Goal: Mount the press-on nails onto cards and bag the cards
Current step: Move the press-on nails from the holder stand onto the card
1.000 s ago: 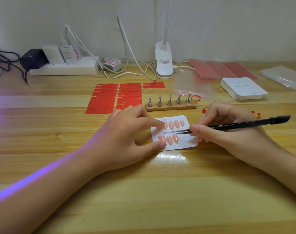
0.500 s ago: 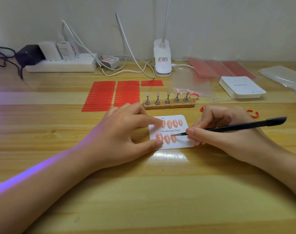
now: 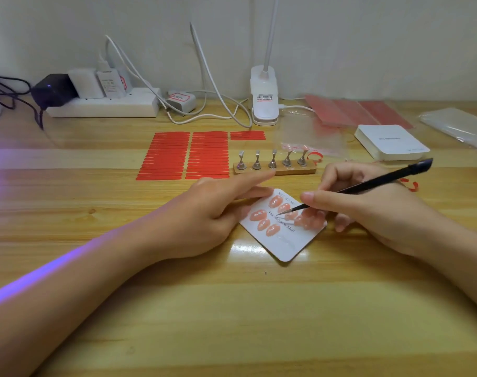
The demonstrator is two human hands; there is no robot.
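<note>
Press-on nails, glossy pink, sit in two rows on the white card, which lies at frame centre on the wooden table, turned at a slant. I count three in the row towards the lower left and about four or five in the other row; its right end is blurred and partly under the fingers, so I cannot be sure.

Left hand: fingers extended and fairly flat, tips resting at the card's upper-left edge; whether the thumb also touches the card I cannot tell. Right hand: thumb and forefinger pinch the black tweezers, the point resting between the two rows near the printed line.

Risks as I judge them:
- Card only lightly pinned; a push from the tweezer tip could spin it further and set a nail crooked.
- Tip skidding on a glossy surface could scratch a nail or lift a neighbour off its adhesive.
- Right little fingers rest against the row's end and could smear or shift those nails.
- Nail stand sits just above the left hand; a careless reach would knock it.
- Clear bags at upper right are flimsy; a card corner may snag when bagging.
</note>
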